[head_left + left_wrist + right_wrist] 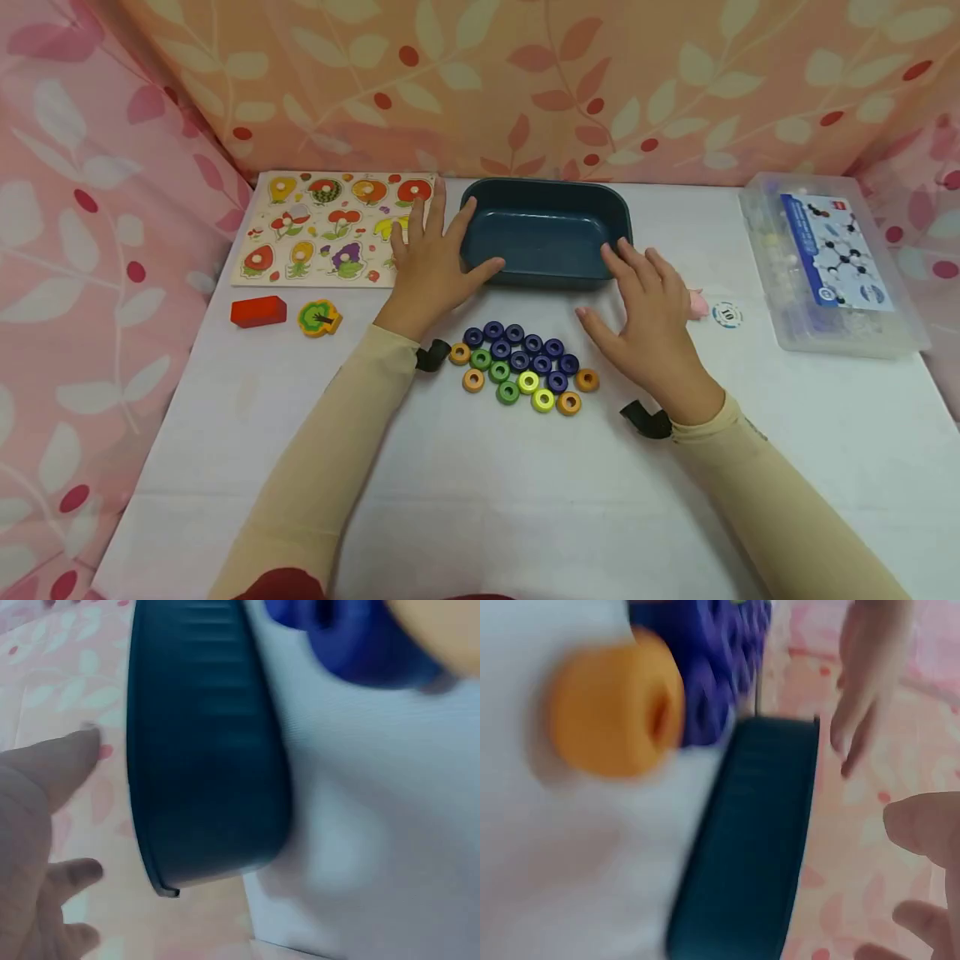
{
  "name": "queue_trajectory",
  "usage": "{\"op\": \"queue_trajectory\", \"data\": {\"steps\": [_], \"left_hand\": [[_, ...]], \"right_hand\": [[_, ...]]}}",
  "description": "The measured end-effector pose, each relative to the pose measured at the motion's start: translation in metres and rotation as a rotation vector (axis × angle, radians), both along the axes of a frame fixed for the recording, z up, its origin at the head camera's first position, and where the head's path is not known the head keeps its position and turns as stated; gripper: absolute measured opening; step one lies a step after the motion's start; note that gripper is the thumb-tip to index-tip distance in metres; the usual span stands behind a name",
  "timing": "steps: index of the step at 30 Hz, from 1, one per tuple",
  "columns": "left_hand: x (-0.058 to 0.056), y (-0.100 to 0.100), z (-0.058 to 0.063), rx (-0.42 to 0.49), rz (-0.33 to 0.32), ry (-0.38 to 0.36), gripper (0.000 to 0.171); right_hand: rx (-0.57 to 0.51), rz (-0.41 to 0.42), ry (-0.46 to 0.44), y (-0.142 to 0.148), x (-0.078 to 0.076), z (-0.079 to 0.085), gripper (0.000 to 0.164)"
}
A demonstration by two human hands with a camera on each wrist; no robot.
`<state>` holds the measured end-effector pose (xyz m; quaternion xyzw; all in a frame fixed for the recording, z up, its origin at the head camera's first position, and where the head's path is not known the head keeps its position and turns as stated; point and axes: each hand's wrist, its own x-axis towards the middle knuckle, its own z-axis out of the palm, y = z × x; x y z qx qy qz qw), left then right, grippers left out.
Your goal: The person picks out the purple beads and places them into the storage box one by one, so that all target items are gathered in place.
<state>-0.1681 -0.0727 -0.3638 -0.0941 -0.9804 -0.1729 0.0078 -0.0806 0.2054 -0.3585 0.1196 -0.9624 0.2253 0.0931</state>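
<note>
A dark teal plastic tub [546, 275] sits at the back middle of the white table. My left hand [429, 267] is spread beside its left end, thumb near the front left corner. At its right end, my right hand [648, 333] has fingers spread, with fingertips overlapping the rim in the head view. Both hands hold nothing. In front of the tub lie several small ring beads: purple beads [519, 361], green beads [499, 372], yellow beads [528, 382] and orange beads [587, 380]. The left wrist view shows the tub's side wall [210, 750] apart from the fingers.
Behind my left hand lies a wooden fruit puzzle board [300, 237]. A red block [258, 312] and a tree-shaped piece [319, 317] are in front of it. On the right are a pink piece [698, 304], a round white chip [727, 314] and a clear plastic case [840, 267].
</note>
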Motion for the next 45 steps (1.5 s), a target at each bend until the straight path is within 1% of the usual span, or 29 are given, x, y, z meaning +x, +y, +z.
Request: {"op": "queue_trajectory", "data": {"steps": [3,6,8,9,11,14,17,22,26,29,32,35,38,40,42,45], "left_hand": [[-0.01,-0.001,0.005,0.04,-0.01,-0.105,0.104],[-0.021,-0.001,0.007,0.131,-0.012,-0.224,0.111],[-0.027,-0.002,0.009,0.193,0.003,-0.302,0.115],[-0.03,-0.002,0.009,0.22,0.014,-0.334,0.117],[-0.034,-0.001,0.01,0.253,0.033,-0.377,0.12],[-0.038,0.001,0.012,0.257,0.045,-0.402,0.123],[-0.041,0.004,0.015,0.254,0.034,-0.413,0.124],[-0.046,0.007,0.02,0.247,0.017,-0.444,0.125],[-0.049,0.009,0.023,0.24,0.035,-0.477,0.127],[-0.051,0.01,0.025,0.25,0.054,-0.503,0.13],[-0.053,0.012,0.027,0.257,0.071,-0.525,0.133],[-0.054,0.013,0.028,0.25,0.086,-0.536,0.135],[-0.055,0.015,0.03,0.221,0.091,-0.54,0.135],[-0.055,0.016,0.032,0.203,0.094,-0.547,0.135],[-0.055,0.016,0.032,0.183,0.093,-0.554,0.135],[-0.055,0.016,0.032,0.17,0.095,-0.563,0.134]], "right_hand": [[-0.027,0.071,-0.024,-0.003,0.015,-0.007,0.067],[-0.037,0.117,-0.126,-0.004,0.028,-0.014,0.044],[-0.02,0.143,-0.188,-0.005,0.033,-0.018,0.031],[-0.007,0.155,-0.215,-0.005,0.034,-0.021,0.027],[0.021,0.165,-0.26,-0.006,0.036,-0.024,0.024],[0.054,0.165,-0.294,-0.008,0.036,-0.027,0.025],[0.065,0.151,-0.313,-0.009,0.034,-0.026,0.025],[0.067,0.151,-0.322,-0.011,0.031,-0.025,0.023],[0.069,0.144,-0.345,-0.012,0.028,-0.024,0.026],[0.072,0.121,-0.375,-0.011,0.026,-0.02,0.03],[0.068,0.083,-0.394,-0.01,0.021,-0.006,0.036],[0.052,0.038,-0.37,-0.009,0.008,0.016,0.041],[0.025,0.0,-0.312,-0.007,-0.016,0.039,0.041],[0.009,-0.017,-0.28,-0.006,-0.037,0.051,0.04],[-0.002,-0.026,-0.276,-0.003,-0.062,0.056,0.041],[-0.012,-0.04,-0.308,0.003,-0.1,0.054,0.044]]}}
